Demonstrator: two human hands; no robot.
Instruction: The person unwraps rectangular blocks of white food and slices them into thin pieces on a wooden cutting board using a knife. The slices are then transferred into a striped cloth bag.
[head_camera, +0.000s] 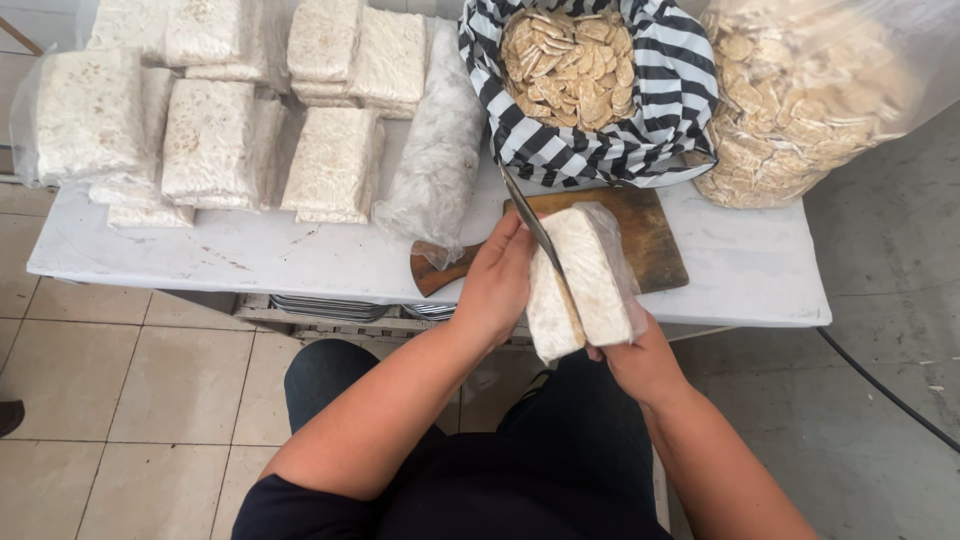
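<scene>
Knife (530, 222) gripped in left hand (497, 280) slits wrapped tempeh block (580, 280), clasped from beneath by right hand (640, 355).

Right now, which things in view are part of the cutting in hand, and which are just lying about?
In use:
- wrapped tempeh block, held in the right hand
- knife, in the left hand, blade on the block
- wooden cutting board beneath

Lying about:
- stacked tempeh blocks
- striped bag of slices
- clear bag of slices
- white table

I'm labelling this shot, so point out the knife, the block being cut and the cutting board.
knife (528, 222): head view, mid blade.
wrapped tempeh block (590, 275): head view, top face.
wooden cutting board (655, 235): head view, bare right part.
</scene>
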